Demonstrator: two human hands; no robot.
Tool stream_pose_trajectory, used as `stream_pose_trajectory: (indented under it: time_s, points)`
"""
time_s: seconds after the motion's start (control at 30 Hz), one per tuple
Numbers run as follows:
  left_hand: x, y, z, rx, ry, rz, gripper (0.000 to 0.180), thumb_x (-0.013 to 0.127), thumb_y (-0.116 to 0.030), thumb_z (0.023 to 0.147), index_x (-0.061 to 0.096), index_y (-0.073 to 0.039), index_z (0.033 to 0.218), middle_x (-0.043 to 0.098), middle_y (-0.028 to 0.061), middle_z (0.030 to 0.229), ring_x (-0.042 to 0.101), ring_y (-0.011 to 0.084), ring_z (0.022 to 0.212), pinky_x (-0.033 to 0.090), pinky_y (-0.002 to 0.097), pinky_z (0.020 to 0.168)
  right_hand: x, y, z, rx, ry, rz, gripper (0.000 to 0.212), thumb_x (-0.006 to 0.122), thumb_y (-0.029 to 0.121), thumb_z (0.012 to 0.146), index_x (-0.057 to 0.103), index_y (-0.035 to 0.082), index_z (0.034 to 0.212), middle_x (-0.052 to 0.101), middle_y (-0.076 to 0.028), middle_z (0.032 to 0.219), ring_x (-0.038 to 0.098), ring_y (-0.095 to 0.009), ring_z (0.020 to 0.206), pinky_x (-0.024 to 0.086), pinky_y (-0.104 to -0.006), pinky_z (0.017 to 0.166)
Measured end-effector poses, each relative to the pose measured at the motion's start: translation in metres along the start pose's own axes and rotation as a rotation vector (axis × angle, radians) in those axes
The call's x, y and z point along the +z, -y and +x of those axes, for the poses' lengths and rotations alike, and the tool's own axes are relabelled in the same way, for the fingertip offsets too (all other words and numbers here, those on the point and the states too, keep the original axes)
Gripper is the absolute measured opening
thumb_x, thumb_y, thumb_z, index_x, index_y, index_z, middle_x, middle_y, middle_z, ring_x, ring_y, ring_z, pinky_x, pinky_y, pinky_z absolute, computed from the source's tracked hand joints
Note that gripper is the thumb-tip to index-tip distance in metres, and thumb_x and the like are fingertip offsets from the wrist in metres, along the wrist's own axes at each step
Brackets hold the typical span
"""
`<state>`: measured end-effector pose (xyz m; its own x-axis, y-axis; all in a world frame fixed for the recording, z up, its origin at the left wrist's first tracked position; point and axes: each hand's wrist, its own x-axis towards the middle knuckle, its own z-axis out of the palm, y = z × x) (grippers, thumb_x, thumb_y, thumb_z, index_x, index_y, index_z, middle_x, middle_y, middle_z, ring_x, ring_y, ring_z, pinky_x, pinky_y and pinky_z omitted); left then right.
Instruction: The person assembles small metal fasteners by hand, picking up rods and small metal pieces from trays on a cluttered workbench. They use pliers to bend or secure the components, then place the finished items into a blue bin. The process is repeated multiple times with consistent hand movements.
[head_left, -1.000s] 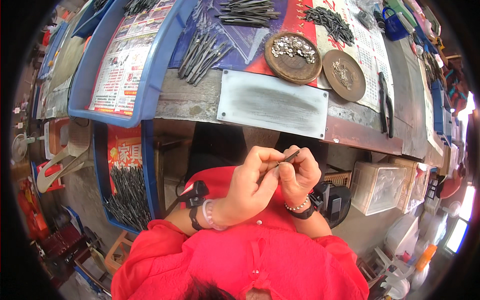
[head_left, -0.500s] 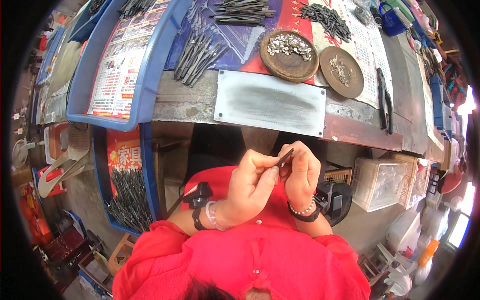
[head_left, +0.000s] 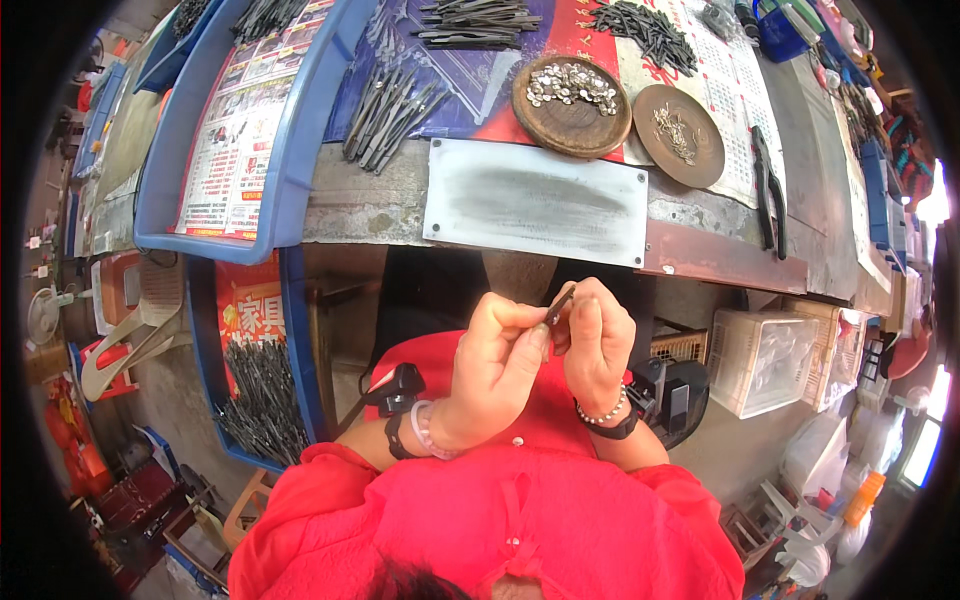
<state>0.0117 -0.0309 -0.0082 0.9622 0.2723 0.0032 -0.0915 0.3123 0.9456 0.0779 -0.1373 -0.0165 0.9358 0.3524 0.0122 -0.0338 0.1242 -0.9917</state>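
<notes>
Between both hands, above my lap, is a small dark metal strip (head_left: 559,305). My left hand (head_left: 497,357) pinches its lower end between thumb and forefinger. Around the upper end, the fingers of my right hand (head_left: 598,345) are curled. Just ahead on the bench edge lies a white metal plate (head_left: 535,203) with a grey smudged middle. Behind it stand a round wooden dish (head_left: 570,138) with many small shiny round pieces and a brown dish (head_left: 708,165) with tiny brass-coloured pins. Whether either hand also hides a small piece, I cannot make out.
Dark metal strips (head_left: 392,118) lie in piles on the bench, with shorter dark pieces (head_left: 645,38) at the back. Black-handled pliers (head_left: 768,195) rest at the right. A blue tray (head_left: 268,215) stands left; below it, a blue bin (head_left: 303,350) holds many thin dark strips.
The hands have shifted very slightly left, and the dark strip is turned a little steeper between the fingers. Both hands keep their grip on it.
</notes>
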Motion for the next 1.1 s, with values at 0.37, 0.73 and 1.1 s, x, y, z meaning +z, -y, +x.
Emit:
stream_pose_trajectory:
  time_s: [0.37,0.73,1.1]
  points:
    - [-0.002,0.003,0.001,0.028,0.023,0.041,0.011,0.046,0.003,0.097,0.043,0.0,0.107,0.057,0.0059,0.094,0.054,0.0056,0.083,0.046,0.0205,0.073,0.005,-0.003,0.003,-0.319,0.014,-0.508,0.011,0.06,0.005,0.088,0.054,0.0,0.08,0.047,-0.01,0.058,0.049,-0.024,0.045,0.04,-0.032,0.043]
    - [-0.008,0.007,-0.002,0.062,0.001,0.063,0.014,0.046,0.004,0.096,0.045,0.002,0.109,0.06,0.0088,0.098,0.058,0.0085,0.086,0.048,0.0227,0.076,0.006,-0.009,0.004,-0.52,0.007,-0.569,0.013,0.066,0.003,0.083,0.054,0.002,0.089,0.054,-0.011,0.071,0.053,-0.029,0.057,0.043,-0.0353,0.05]
    - [-0.005,0.005,-0.001,0.058,-0.019,0.003,0.012,0.047,0.003,0.097,0.045,0.002,0.108,0.059,0.008,0.093,0.057,0.0082,0.083,0.048,0.0226,0.073,0.001,0.003,0.0,-0.225,0.049,-0.204,0.01,0.063,0.005,0.088,0.056,-0.002,0.089,0.058,-0.009,0.074,0.058,-0.018,0.06,0.046,-0.0287,0.053]
